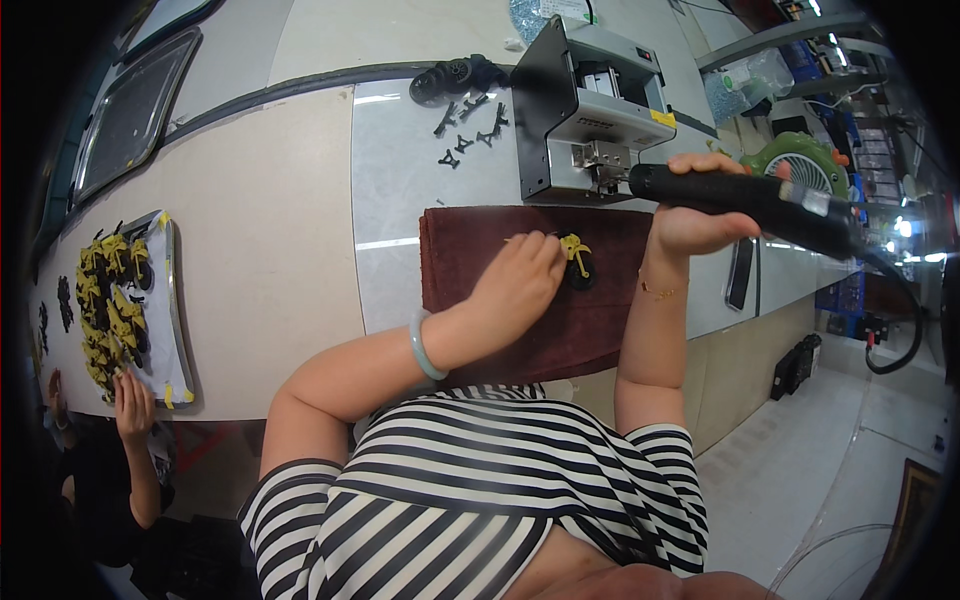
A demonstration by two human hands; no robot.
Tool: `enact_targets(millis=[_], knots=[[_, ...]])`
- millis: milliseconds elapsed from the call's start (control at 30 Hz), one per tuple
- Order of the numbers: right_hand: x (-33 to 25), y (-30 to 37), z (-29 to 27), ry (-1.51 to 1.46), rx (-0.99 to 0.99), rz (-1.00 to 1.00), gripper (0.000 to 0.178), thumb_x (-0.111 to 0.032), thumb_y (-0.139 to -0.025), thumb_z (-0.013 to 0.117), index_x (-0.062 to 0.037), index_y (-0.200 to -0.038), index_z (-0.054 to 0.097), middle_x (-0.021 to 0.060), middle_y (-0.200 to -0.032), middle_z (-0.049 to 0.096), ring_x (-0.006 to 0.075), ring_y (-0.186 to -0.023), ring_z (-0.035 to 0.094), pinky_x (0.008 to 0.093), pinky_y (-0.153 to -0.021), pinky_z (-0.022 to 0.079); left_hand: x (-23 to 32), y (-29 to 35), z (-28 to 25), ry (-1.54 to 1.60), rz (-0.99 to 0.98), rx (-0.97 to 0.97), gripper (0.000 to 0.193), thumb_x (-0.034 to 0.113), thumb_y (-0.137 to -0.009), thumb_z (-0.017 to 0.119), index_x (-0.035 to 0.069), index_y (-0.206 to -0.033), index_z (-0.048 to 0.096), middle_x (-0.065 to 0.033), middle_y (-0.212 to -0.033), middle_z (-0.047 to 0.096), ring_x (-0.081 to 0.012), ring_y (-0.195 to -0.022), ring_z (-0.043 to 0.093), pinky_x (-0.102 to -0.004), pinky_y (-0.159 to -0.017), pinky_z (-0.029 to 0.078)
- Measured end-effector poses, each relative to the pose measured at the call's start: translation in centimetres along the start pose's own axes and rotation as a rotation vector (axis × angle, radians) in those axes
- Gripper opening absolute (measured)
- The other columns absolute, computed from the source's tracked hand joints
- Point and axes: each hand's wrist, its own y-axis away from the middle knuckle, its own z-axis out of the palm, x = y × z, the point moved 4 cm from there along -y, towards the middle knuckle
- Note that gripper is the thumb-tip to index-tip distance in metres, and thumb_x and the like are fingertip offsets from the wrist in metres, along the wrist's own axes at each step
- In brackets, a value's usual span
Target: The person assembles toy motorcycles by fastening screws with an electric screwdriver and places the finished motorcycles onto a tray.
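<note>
My right hand (705, 205) is wrapped round a thick black electric screwdriver (735, 195), held almost level. The screwdriver's tip meets the metal pick-up block (603, 160) at the front of a black and grey screw feeder (590, 110). My left hand (520, 280) rests over a dark red cloth (470, 340), its fingers closed on a small yellow and black wheeled toy (577, 258). Part of the toy lies behind my fingertips; a black wheel shows on its near side.
Loose black parts (460, 135) and black wheels (458, 75) lie left of the feeder. At far left, a tray (180, 340) holds several similar yellow toys, with another person's hand (130, 405) at it. A green fan (800, 160) stands beyond my right hand; the screwdriver's cable (915, 310) hangs at right.
</note>
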Motion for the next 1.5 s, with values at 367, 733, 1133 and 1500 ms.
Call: enact_targets(millis=[367, 733, 1133, 1500], knots=[[-1.6, 4.2, 1.9, -0.201, -0.134, 0.305, 0.100, -0.076, -0.071, 0.039, -0.0003, -0.130, 0.009, 0.0123, -0.075, 0.053, 0.0176, -0.054, 0.055, 0.0284, -0.053, 0.050, 1.9, 1.3, 2.1, -0.334, 0.051, -0.031, 0.041, 0.013, -0.078, 0.048, -0.009, -0.112, 0.052, -0.0206, -0.109, 0.051, -0.0306, -0.106, 0.048, -0.0362, -0.095, 0.039], [-0.3, 8.3, 4.6, -0.257, -0.248, 0.388, 0.098, -0.073, -0.068, 0.048, 0.0036, -0.122, 0.020, 0.0128, -0.073, 0.056, 0.0149, -0.056, 0.056, 0.0235, -0.052, 0.048, 2.0, 1.6, 2.7, -0.256, 0.096, -0.055, 0.040, 0.019, -0.078, 0.048, -0.006, -0.108, 0.058, -0.0194, -0.113, 0.054, -0.0341, -0.107, 0.047, -0.0467, -0.094, 0.037], [0.6, 9.3, 5.3, -0.258, -0.324, 0.418, 0.091, -0.074, -0.068, 0.048, 0.0028, -0.114, 0.028, 0.0109, -0.069, 0.056, 0.0135, -0.056, 0.055, 0.0224, -0.052, 0.045, 1.8, 1.8, 2.6, -0.240, 0.081, 0.008, 0.023, 0.017, -0.072, 0.053, 0.004, -0.087, 0.066, -0.0151, -0.101, 0.055, -0.0308, -0.100, 0.050, -0.0461, -0.094, 0.036], [-4.7, 4.8, -0.4, -0.352, 0.007, 0.079, 0.090, -0.077, -0.075, 0.028, -0.0114, -0.135, 0.013, 0.0118, -0.072, 0.054, 0.0202, -0.054, 0.054, 0.0335, -0.051, 0.048, 0.9, 0.3, 1.1, -0.150, 0.087, 0.077, 0.033, 0.012, -0.074, 0.050, -0.003, -0.103, 0.056, -0.0144, -0.094, 0.056, -0.0266, -0.089, 0.051, -0.0335, -0.083, 0.043]])
